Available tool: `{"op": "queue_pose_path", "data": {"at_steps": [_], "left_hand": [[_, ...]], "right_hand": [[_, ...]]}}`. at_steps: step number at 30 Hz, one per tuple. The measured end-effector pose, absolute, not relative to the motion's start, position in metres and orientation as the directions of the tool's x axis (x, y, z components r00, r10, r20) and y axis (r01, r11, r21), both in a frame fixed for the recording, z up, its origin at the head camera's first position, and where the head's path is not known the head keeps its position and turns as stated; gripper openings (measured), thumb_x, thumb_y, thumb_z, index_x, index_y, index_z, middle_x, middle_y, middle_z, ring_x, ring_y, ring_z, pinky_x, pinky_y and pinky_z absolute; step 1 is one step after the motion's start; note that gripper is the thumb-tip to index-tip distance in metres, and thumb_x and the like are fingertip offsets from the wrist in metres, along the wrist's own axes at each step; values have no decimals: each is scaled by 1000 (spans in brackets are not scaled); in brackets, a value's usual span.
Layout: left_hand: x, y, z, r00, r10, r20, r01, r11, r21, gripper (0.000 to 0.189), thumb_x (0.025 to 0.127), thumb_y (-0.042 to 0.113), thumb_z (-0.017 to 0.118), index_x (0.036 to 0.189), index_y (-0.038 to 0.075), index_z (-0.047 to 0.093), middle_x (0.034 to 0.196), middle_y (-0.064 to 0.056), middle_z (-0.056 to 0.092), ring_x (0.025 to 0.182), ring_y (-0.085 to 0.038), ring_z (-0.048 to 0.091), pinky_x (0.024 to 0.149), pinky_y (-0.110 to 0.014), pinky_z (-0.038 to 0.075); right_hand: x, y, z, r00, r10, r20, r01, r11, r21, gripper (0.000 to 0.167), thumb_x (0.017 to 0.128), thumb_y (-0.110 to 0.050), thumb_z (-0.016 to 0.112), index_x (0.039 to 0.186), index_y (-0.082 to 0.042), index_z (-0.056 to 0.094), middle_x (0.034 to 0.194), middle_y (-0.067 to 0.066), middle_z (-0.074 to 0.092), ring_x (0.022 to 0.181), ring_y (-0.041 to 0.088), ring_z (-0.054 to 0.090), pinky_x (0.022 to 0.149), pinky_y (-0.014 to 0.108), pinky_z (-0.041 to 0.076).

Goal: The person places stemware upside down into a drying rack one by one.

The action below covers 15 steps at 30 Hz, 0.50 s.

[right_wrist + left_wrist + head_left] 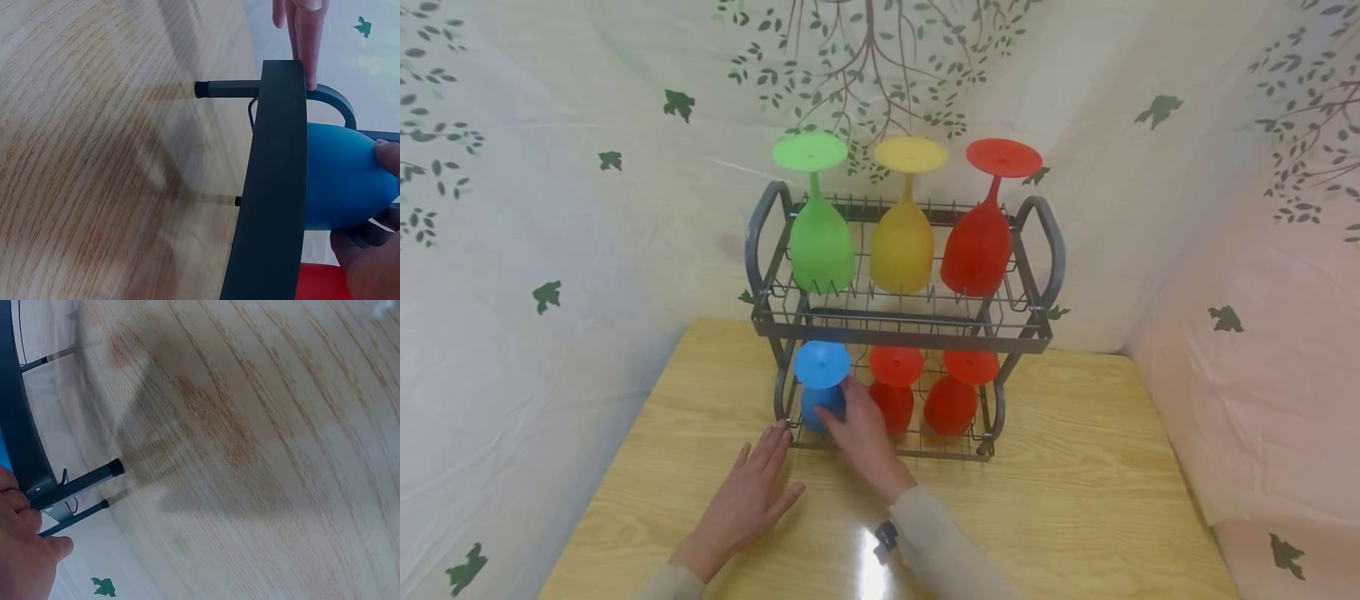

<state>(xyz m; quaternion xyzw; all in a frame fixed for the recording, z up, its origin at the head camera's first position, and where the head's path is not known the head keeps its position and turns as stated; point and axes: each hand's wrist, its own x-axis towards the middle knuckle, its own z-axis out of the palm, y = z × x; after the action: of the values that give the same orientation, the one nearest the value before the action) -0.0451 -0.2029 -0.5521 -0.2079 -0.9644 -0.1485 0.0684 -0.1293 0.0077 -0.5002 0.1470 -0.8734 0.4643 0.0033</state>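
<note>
An upside-down blue wine glass (822, 364) stands at the left of the rack's lower tier (902, 454). My right hand (867, 433) grips its bowl, thumb on the near side; the right wrist view shows the blue bowl (344, 178) behind the dark rack edge (275, 162). My left hand (745, 500) lies with fairly straight fingers at the lower tier's front left corner, fingertips touching it. Beside the blue glass are two inverted red wine glasses, a middle one (897, 367) partly behind my right hand, and a right one (951, 406).
The upper tier (902, 332) holds an inverted green wine glass (822, 246), a yellow one (902, 246) and a red one (977, 250). Its front edge overhangs the lower glasses. The rack stands on a wood-grain table (1075, 467) against a leaf-printed sheet (587, 208).
</note>
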Motion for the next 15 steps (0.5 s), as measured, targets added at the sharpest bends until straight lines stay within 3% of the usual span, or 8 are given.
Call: {"op": "queue_pose_path", "data": {"at_steps": [15], "left_hand": [[-43, -198, -543, -917, 348, 196, 395, 861, 320, 75, 101, 38, 63, 154, -9, 38, 165, -25, 27, 150, -43, 31, 115, -67, 31]], "right_hand": [[-127, 8, -501, -957, -257, 136, -260, 547, -796, 77, 97, -32, 74, 162, -22, 32, 162, 1, 42, 146, 25, 45, 112, 51, 44]]}}
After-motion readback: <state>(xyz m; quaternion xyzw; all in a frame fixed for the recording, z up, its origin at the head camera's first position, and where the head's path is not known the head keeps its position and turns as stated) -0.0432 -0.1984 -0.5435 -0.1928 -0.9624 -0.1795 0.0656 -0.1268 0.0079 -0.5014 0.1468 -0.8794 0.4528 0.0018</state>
